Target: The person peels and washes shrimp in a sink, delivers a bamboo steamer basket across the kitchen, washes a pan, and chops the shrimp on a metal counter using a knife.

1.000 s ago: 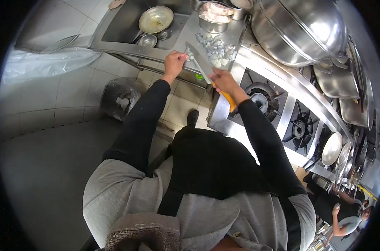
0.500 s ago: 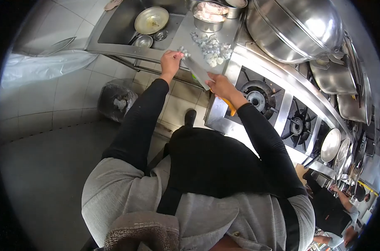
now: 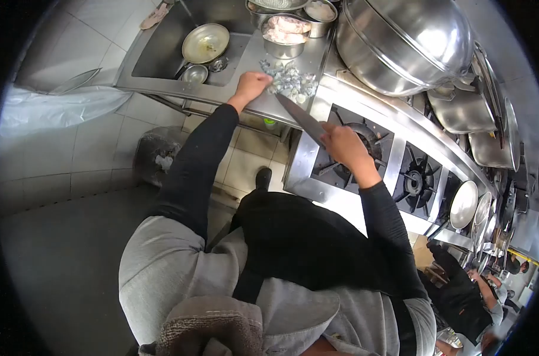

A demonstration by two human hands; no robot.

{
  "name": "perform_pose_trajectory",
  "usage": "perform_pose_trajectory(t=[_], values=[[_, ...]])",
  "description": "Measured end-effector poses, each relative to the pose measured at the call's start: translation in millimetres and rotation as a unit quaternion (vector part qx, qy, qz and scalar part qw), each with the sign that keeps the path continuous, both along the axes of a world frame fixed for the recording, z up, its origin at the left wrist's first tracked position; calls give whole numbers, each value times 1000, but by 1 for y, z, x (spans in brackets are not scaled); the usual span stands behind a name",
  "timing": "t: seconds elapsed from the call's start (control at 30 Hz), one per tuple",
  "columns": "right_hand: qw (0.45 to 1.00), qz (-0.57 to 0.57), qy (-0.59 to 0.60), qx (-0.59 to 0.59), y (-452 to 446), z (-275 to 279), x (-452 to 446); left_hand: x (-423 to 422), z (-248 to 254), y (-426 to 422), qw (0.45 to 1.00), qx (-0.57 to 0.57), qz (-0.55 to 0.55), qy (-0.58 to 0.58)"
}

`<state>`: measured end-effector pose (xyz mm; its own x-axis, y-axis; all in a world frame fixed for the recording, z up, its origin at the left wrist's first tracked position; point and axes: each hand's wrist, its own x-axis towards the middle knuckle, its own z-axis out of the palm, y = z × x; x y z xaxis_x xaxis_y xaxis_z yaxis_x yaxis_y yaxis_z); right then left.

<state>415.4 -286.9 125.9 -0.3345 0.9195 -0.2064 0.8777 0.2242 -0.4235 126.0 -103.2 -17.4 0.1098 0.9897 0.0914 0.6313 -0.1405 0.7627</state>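
Note:
My right hand (image 3: 344, 146) grips a large knife (image 3: 301, 118) by its handle, over the front edge of the stove. The blade points up and left toward a pile of small grey-white pieces (image 3: 293, 83) on the steel counter (image 3: 247, 70). My left hand (image 3: 253, 84) is closed at the left side of that pile, and whatever its fingers hold is too small to make out. Behind the pile, a metal pot (image 3: 285, 47) holds pale pink chunks of raw meat.
A sink (image 3: 156, 62) with a pan (image 3: 206, 43) and small bowl lies left. Gas burners (image 3: 416, 181) and a huge steel pot (image 3: 403, 47) are at right. A plastic-lined bin (image 3: 153, 155) stands below; co-workers (image 3: 465, 296) are at lower right.
My left hand has moved from the counter's front edge to the pile. My right hand has drawn the knife right, away from the left hand. The camera view has shifted slightly.

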Motion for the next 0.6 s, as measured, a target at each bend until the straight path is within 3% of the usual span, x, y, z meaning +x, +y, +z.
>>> perform_pose_trajectory(t=[0.07, 0.17, 0.2, 0.3, 0.4, 0.5, 0.53, 0.6], values=[[1000, -1, -6, -6, -9, -2, -4, 11, -16, 27, 993, 108, 39, -38], [1000, -10, 21, -18, -3, -11, -29, 2, -29, 57, 980, 97, -88, 149], [1000, -10, 24, -15, 3, -24, -33, -2, -17, 60, 985, 17, -110, 132], [999, -25, 43, -6, 13, -64, -37, -26, -3, 51, 989, 3, -121, 87], [995, -43, 92, 17, 14, -67, -23, -59, -2, 28, 983, 48, -96, 146], [977, -96, 149, -115, 10, -55, -19, -78, 2, -21, 992, 66, -93, 45], [940, -159, 202, -223, 6, -43, -23, -84, -9, -28, 990, 101, -100, 22], [927, -161, 250, -229, 6, -56, -32, -79, -2, -50, 993, 107, -35, -20]])
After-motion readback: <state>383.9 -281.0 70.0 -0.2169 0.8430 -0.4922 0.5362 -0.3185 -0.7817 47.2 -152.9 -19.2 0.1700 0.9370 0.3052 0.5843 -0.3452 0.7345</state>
